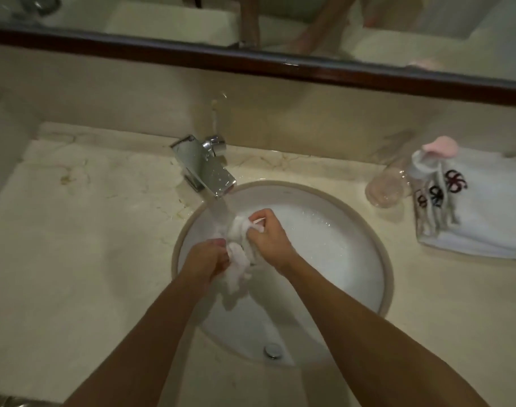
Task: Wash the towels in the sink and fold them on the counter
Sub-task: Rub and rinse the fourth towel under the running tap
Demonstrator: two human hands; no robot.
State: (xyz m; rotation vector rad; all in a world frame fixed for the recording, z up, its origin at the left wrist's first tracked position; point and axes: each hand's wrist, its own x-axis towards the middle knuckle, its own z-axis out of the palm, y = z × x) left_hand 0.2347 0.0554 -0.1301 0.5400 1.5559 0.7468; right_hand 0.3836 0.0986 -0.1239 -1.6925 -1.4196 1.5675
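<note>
A small wet white towel (236, 259) hangs bunched over the round white sink (365, 227). My left hand (205, 259) grips its lower part and my right hand (265, 233) grips its upper part, right under the water running from the chrome faucet (204, 167). The towel's loose end dangles into the basin. On the counter at the right lies a stack of folded white towels with dark flower logos (480, 212).
The marble counter (83, 230) spreads wide to the left of the sink. A clear glass (384, 186) stands between the sink and the folded towels, and a pink-and-white item (436, 149) rests on the stack. A dark-framed mirror (280, 64) runs along the back wall.
</note>
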